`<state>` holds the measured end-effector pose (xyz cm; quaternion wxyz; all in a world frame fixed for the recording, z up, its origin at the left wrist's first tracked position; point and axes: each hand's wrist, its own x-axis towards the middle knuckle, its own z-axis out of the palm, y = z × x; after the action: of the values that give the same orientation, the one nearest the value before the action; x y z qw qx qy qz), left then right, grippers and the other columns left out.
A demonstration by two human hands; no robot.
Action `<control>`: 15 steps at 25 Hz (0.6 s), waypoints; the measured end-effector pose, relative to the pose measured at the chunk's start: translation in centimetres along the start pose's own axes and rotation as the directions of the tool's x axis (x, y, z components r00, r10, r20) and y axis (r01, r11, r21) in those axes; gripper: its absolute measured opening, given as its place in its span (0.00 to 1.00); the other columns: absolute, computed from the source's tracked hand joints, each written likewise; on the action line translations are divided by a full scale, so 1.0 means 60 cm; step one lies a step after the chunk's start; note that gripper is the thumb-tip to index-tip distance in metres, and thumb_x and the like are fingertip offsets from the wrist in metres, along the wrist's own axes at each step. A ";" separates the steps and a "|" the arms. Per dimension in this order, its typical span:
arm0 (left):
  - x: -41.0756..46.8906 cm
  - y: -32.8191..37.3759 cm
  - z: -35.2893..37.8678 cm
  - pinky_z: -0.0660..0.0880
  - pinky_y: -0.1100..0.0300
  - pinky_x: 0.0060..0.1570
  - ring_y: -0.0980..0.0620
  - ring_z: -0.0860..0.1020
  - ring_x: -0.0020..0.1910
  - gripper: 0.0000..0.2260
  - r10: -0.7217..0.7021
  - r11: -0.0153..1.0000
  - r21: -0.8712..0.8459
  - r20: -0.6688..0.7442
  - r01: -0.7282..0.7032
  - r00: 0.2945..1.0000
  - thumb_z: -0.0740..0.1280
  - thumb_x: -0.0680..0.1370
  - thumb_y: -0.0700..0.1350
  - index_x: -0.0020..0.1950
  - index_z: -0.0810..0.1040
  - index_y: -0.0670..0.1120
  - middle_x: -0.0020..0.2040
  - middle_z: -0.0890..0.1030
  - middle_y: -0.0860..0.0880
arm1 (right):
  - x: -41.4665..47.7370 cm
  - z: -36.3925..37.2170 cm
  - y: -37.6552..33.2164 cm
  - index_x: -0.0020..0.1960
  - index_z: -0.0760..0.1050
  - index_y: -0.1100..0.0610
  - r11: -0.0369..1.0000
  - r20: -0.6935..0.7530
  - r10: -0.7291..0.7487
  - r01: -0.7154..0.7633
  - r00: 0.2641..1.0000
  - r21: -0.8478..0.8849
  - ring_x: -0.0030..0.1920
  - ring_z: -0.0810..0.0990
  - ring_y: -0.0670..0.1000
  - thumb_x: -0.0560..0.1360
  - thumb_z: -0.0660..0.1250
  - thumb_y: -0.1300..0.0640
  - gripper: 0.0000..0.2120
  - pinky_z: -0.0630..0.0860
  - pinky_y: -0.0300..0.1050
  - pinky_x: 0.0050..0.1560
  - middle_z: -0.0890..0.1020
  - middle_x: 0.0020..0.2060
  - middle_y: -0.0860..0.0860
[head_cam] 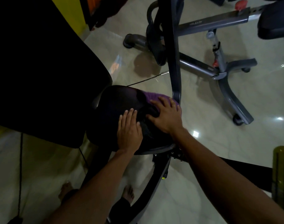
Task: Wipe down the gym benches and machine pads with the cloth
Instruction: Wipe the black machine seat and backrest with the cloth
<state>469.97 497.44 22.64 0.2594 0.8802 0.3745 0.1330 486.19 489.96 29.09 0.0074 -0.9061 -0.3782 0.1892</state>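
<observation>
Forearms (96, 183) reach down: my left hand (130, 131) lies flat, steadying the seat pad (118, 101); my right hand (166, 115), fingers spread, presses the cloth (155, 97).

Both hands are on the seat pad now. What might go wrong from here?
The purple cloth lies at the far edge of the seat pad under the right hand; a push farther may drop it. That hand is near the upright post and may knock it. Bare feet on the glossy floor could slip.

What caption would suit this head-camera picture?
Right hand presses a purple cloth on a black seat pad; left hand rests flat beside it.
</observation>
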 end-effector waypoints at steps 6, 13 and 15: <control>-0.001 -0.002 0.007 0.56 0.46 0.78 0.47 0.60 0.79 0.25 0.000 0.998 0.068 0.011 0.000 1.000 0.52 0.81 0.48 0.78 0.66 0.43 0.79 0.66 0.46 | -0.051 0.018 0.005 0.79 0.60 0.39 0.990 -0.039 -0.137 0.136 0.990 -0.027 0.82 0.48 0.59 0.75 0.54 0.29 0.35 0.45 0.70 0.77 0.58 0.81 0.48; -0.001 0.005 0.011 0.56 0.45 0.78 0.47 0.61 0.79 0.24 -0.001 0.999 0.054 -0.017 0.002 1.000 0.54 0.82 0.48 0.78 0.66 0.43 0.78 0.66 0.45 | -0.038 0.000 0.048 0.80 0.59 0.41 0.993 -0.026 0.064 -0.061 0.998 0.101 0.79 0.57 0.60 0.74 0.61 0.28 0.38 0.63 0.61 0.76 0.61 0.79 0.49; -0.001 0.002 0.014 0.57 0.46 0.78 0.47 0.61 0.79 0.24 0.008 0.999 0.050 -0.036 -0.006 0.999 0.54 0.82 0.47 0.78 0.67 0.43 0.78 0.67 0.45 | 0.024 -0.015 0.025 0.79 0.60 0.42 0.995 0.015 0.074 -0.075 0.997 0.066 0.72 0.69 0.62 0.73 0.62 0.28 0.39 0.71 0.59 0.69 0.68 0.75 0.49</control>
<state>470.38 497.02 22.01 0.2300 0.8852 0.3792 0.1404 488.45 490.02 29.18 0.0279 -0.9176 -0.3377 0.2076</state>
